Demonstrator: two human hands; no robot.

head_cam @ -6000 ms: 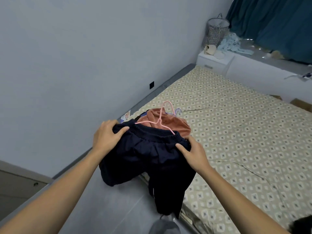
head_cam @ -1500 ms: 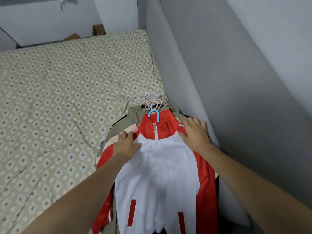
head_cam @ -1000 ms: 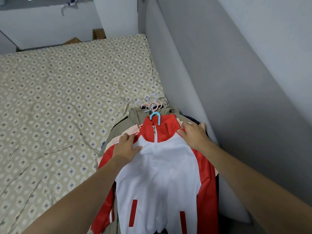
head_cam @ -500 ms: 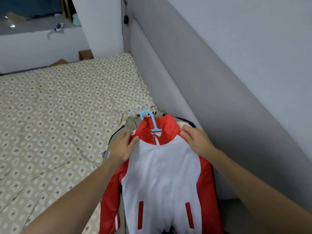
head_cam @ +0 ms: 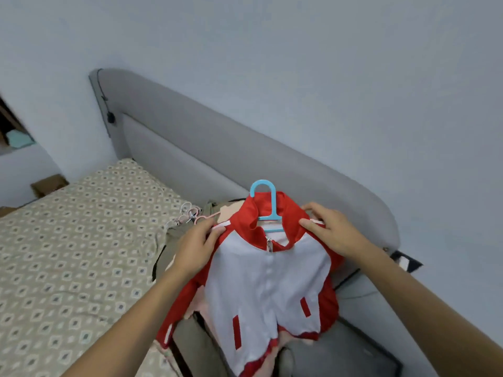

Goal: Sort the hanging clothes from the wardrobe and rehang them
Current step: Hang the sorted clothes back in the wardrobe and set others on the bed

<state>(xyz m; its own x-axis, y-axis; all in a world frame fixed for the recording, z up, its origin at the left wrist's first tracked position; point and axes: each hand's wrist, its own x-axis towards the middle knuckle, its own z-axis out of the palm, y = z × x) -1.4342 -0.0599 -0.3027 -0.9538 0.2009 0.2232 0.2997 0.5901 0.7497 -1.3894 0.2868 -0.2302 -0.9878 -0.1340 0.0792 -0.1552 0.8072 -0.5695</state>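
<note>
Two hands hold one garment by its shoulders: the left hand (head_cam: 197, 247) pinches the left shoulder seam of the red and white jacket (head_cam: 268, 281) and the right hand (head_cam: 330, 231) pinches the right one, so the fingers of both are curled on the cloth and not free. The jacket sits on a blue hanger (head_cam: 265, 205), with the hook standing up above the red collar, and it is raised a little above the pile of clothes (head_cam: 190, 268) that lies at the corner of the bed (head_cam: 68, 254), close to the grey headboard (head_cam: 245, 159). I judge that the step in hand is the taking of one piece out of the pile, so the sorting is in progress and the rehanging of this piece is not yet done. The next move probably calls for one hand to change to the hook, because the shoulders alone give no way to put it on a rail, and the lower hem must come clear of the pile without dragging other pieces. The wardrobe itself is not in view, so I cannot tell how far it is. Several pale hangers (head_cam: 187, 216) show beside the left hand, but how many clothes lie under the jacket is hidden. The jacket's sleeves are mostly folded behind it and hard to make out.
</note>
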